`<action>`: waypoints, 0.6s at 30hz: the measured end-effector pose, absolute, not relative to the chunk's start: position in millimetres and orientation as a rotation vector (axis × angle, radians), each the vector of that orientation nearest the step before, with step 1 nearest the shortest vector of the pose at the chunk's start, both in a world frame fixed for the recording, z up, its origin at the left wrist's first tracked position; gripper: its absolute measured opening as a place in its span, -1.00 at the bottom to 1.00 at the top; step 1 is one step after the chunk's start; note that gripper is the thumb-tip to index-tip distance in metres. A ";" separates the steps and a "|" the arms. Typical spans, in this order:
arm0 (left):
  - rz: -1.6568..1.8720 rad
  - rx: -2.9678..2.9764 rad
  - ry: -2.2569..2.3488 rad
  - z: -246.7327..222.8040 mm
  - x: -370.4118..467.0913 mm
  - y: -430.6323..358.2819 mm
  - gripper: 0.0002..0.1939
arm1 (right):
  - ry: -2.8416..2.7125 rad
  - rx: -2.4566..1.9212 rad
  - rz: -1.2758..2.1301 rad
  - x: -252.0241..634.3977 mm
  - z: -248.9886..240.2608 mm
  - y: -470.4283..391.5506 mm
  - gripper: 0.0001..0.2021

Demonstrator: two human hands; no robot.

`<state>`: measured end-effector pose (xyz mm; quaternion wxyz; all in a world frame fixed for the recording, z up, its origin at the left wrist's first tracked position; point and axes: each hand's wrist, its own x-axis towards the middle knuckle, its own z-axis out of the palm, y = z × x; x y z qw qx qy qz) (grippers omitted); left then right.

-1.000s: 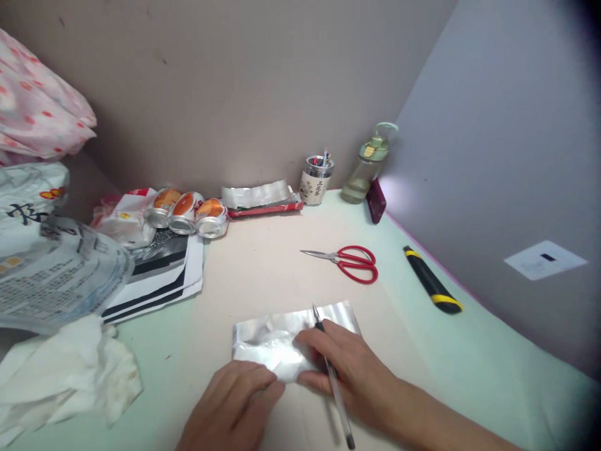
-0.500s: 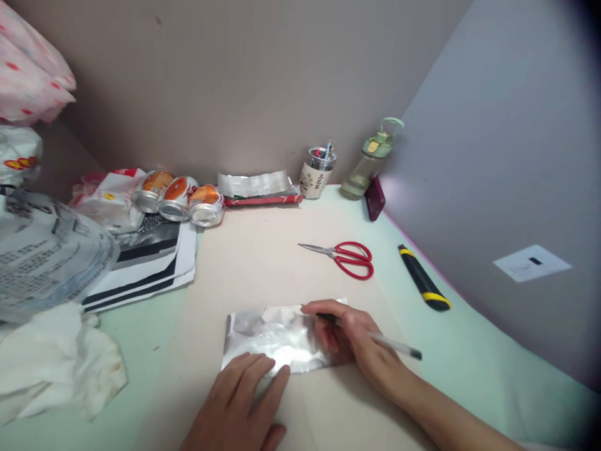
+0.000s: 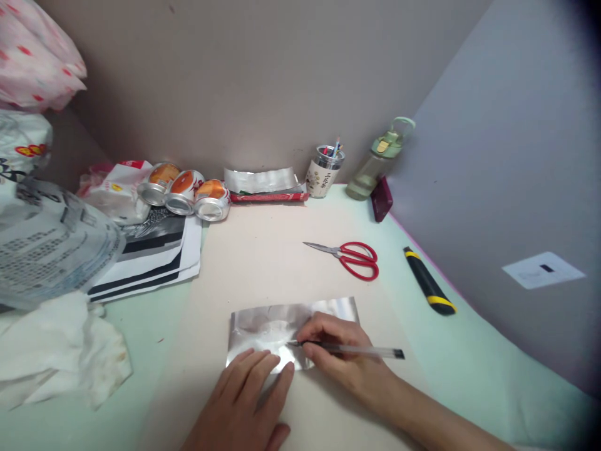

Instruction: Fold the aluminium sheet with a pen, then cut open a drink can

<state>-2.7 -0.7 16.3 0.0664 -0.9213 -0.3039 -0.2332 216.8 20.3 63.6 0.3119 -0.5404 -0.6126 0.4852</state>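
Since the earlier frame the pen has been swung round: half a second ago it was slanted back from near the far edge of the silver sheet, and now it is laid lower, its tip brought leftward to the sheet's middle. By this, it is judged, the pen has been set for work on the sheet's surface rather than merely carried over it. It is gripped by the right hand, pinched between thumb and fingers close to the tip. Nothing is grasped by the left hand; its fingers are spread, with the fingertips laid on the sheet's near edge, by which the sheet is probably steadied. The sheet is placed flat on the pale board directly before the person, nearer than the red-handled scissors. Whether the metal is actually touched by the pen tip cannot be told, and any marks are lost in the bright glare. Much of the sheet's right part is covered by the right hand, and part of its near edge by the left fingers. Both arms are cut off by the lower border, and the printed plastic bag is cropped at the left.
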 end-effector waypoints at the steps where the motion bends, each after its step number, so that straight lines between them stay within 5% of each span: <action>1: -0.706 -2.764 -0.908 17.0 -2.1 -0.6 -0.66 | -1.616 -1.431 1.273 216.3 62.6 21.2 -0.92; 18: -0.603 -2.789 -0.800 14.2 -6.1 -0.1 -0.61 | -1.568 -1.378 1.309 213.5 63.2 25.9 -0.85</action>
